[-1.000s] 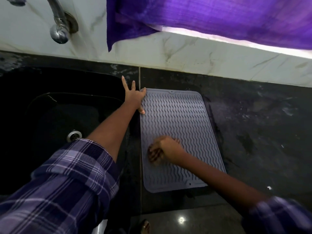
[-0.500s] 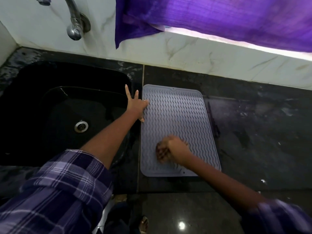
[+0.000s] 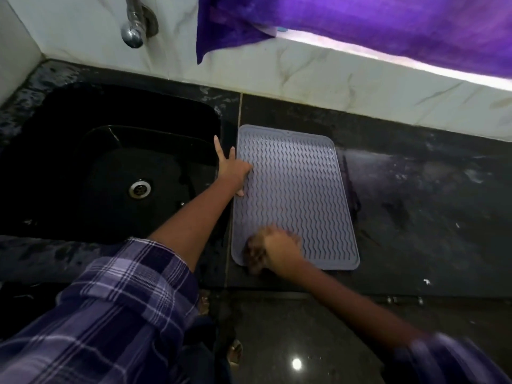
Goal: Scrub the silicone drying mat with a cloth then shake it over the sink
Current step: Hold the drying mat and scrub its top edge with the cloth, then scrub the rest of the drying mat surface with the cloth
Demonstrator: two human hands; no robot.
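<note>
While the silicone drying mat lies flat on the counter beside the sink, the left hand presses it with straight fingers; the right hand grips a cloth at its near corner, so scrubbing seems underway, with the shaking not yet done.

The right hand and the dark cloth under it are motion-blurred at the mat's near-left corner, hiding that corner; the grip cannot be made out. The tap and purple curtain are cut off by the top edge.
</note>
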